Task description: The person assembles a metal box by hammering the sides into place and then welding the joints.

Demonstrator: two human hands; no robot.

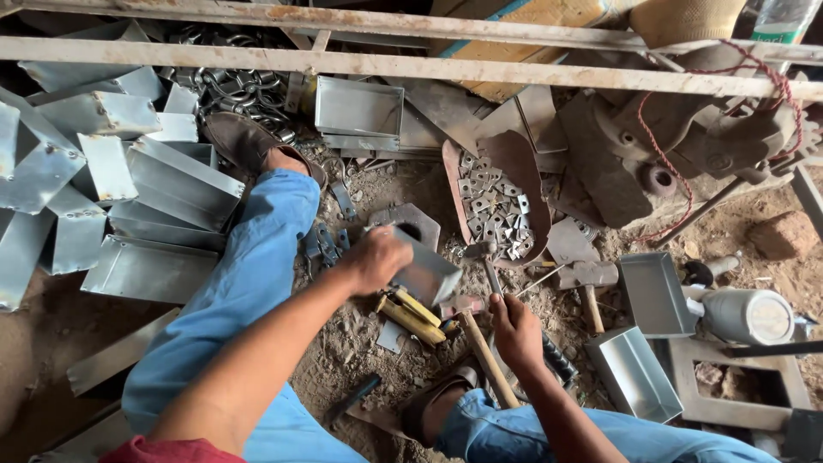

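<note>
Left hand (375, 259) grips a metal tray (426, 274) on the ground betw. the legs. Right hand (515, 328) is closed on a hammer (482, 347) just beside it. Many finished trays (163, 184) lie piled at left, two more (651, 296) at right; this one seems not done yet.

Two hands, left (375, 257) and right (514, 330), are in view. Three hammers (484, 257) lie around them. At three o'clock sit two open metal trays (653, 296) and one brick (784, 233).
</note>
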